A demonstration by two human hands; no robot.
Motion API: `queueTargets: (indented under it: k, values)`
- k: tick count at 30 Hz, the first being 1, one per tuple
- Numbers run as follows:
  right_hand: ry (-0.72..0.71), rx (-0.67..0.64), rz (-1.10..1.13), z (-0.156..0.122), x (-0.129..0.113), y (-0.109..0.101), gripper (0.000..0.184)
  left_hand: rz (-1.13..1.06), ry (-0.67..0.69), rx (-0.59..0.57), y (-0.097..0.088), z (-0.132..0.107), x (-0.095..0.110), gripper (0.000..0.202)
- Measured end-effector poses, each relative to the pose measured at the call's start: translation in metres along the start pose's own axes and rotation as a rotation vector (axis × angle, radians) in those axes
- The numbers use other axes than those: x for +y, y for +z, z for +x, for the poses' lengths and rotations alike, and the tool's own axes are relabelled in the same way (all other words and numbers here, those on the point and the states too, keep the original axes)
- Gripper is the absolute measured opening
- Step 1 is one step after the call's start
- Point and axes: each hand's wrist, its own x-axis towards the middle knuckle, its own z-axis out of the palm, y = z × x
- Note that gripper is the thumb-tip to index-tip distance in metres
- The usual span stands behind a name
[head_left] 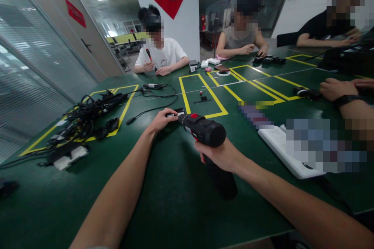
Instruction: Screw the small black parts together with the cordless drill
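My right hand (pixel 214 153) is wrapped round the grip of a black cordless drill (pixel 206 130) with red accents. Its chuck points forward and left, toward the fingertips of my left hand (pixel 162 120). Those fingers are closed on a small dark, flat part (pixel 174 111) with a light strip, resting on the green table. The drill's tip is close to this part; whether it touches cannot be made out. A little beyond lie a small black piece (pixel 203 98) and a tiny red item (pixel 201 93), inside a yellow taped rectangle.
A tangle of black cables and adapters (pixel 90 118) lies at left, with a loose cable (pixel 152 109) trailing toward my left hand. At right is a white power-bank-like slab (pixel 288 149). Several people sit around the table (pixel 163 210); one holds a screwdriver (pixel 149 54).
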Motion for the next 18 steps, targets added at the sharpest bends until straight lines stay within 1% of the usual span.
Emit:
queueTargets:
  k: [2,7,14,18]
  values:
    - [0.018,0.014,-0.005,-0.0005,-0.0013,0.0006,0.024,-0.004,-0.012,-0.002,0.0004,-0.0003,0.0007,0.034]
    - [0.043,0.04,-0.021,-0.0018,-0.0045,0.0023,0.02,-0.009,-0.019,-0.001,0.0016,-0.0002,0.0005,0.034]
    - [0.001,0.015,-0.003,0.0005,0.0028,0.0017,0.027,0.001,0.017,-0.009,0.0007,0.0006,-0.0001,0.034]
    - [0.001,0.013,-0.01,-0.0001,0.0017,0.0023,0.027,0.018,0.025,-0.016,-0.0001,0.0,0.0005,0.035]
